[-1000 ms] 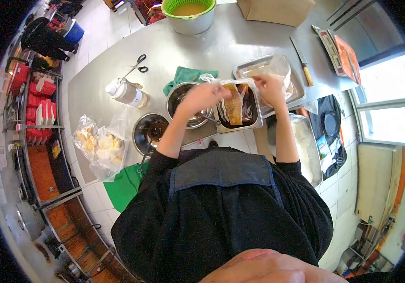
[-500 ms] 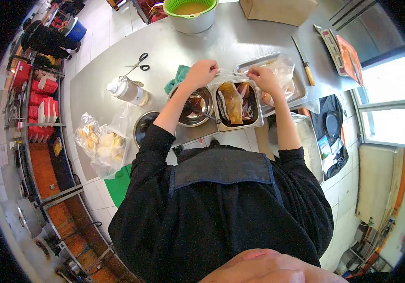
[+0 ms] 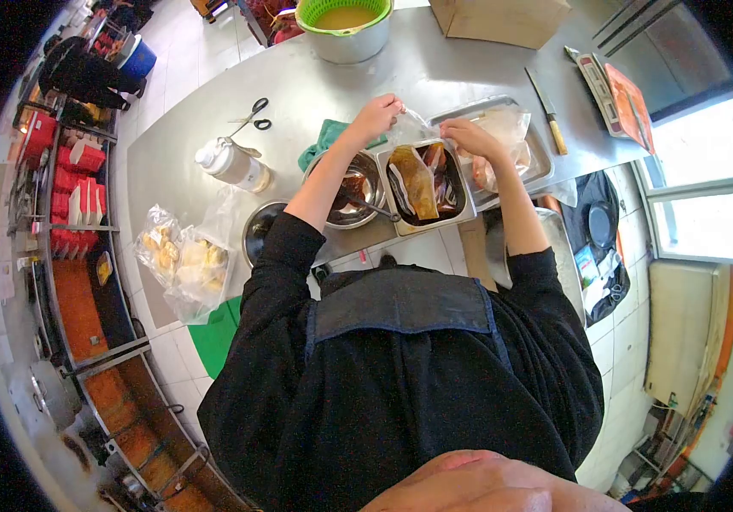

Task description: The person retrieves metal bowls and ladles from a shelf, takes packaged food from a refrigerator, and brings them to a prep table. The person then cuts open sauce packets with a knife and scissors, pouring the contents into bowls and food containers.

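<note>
A clear plastic bag point(image 3: 413, 127) is stretched between my hands over the far side of a rectangular steel pan. My left hand point(image 3: 376, 118) pinches one edge of it, raised a little higher than the other hand. With bent fingers, my right hand point(image 3: 474, 138) grips the opposite side. Below, the steel pan point(image 3: 450, 218) holds bags of brown, sauce-like contents point(image 3: 416, 183). Left of the pan, a round steel bowl point(image 3: 372, 175) contains dark sauce and a ladle point(image 3: 372, 205). To the right is a metal tray point(image 3: 541, 162) with bagged, pinkish, meat-like pieces point(image 3: 486, 171).
A knife point(image 3: 547, 111) and a scale point(image 3: 601, 92) lie on the right of the steel table point(image 3: 298, 77). Scissors point(image 3: 257, 115), a white-capped bottle point(image 3: 234, 164) and bagged yellowish pieces point(image 3: 200, 263) are left. A pot with a green strainer point(image 3: 345, 34) and a cardboard box point(image 3: 503, 21) stand behind.
My left hand has moved up and slightly right, and my right hand a little left. The bag between them now hangs more spread out.
</note>
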Demonstrator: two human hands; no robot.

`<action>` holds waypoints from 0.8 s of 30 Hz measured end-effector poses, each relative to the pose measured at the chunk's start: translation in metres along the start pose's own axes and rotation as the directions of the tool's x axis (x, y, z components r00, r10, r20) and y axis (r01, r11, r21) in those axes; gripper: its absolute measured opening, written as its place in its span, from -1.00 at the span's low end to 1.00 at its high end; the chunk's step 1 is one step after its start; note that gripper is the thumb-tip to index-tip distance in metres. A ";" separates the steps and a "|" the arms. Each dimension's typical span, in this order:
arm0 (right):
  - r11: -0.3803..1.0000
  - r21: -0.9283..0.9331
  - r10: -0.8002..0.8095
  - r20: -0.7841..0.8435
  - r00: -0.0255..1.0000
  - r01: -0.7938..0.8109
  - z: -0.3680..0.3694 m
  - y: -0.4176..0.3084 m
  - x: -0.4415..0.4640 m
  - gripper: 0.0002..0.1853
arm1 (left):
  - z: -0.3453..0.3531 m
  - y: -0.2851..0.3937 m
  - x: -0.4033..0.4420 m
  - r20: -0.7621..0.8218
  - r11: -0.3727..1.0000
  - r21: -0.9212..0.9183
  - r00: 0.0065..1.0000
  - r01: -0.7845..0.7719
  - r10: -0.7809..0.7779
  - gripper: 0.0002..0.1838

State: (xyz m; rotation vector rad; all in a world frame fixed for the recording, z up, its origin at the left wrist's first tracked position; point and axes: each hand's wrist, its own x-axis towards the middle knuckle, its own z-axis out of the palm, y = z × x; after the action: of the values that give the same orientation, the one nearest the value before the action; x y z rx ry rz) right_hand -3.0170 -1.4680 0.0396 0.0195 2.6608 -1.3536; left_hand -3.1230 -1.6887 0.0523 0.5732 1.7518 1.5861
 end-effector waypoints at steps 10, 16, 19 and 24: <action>0.994 -0.099 -0.058 -0.174 0.983 0.042 -0.001 0.009 0.011 -0.86 | -0.007 0.025 -0.006 0.033 0.722 0.563 0.883 -0.403 0.467 -0.69; 0.986 0.126 -0.034 -0.484 0.874 0.108 0.002 -0.003 0.015 -0.79 | 0.018 0.048 -0.001 -0.057 0.516 0.739 0.722 -0.434 0.690 -0.79; 0.991 0.128 -0.006 -0.154 0.988 0.026 0.003 -0.025 0.003 -0.79 | 0.037 0.052 0.006 -0.125 0.536 0.733 0.693 -0.418 0.710 -0.80; 0.972 -0.234 -0.090 -0.313 0.945 0.015 0.003 -0.003 0.010 -0.71 | 0.055 0.060 0.022 -0.254 0.795 0.529 0.840 -0.295 0.480 -0.73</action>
State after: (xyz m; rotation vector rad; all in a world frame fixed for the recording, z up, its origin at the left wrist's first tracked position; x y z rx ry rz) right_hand -3.0263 -1.4728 0.0386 0.1568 3.0973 -1.1314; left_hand -3.1039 -1.6264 0.1058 0.9771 2.4794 1.6173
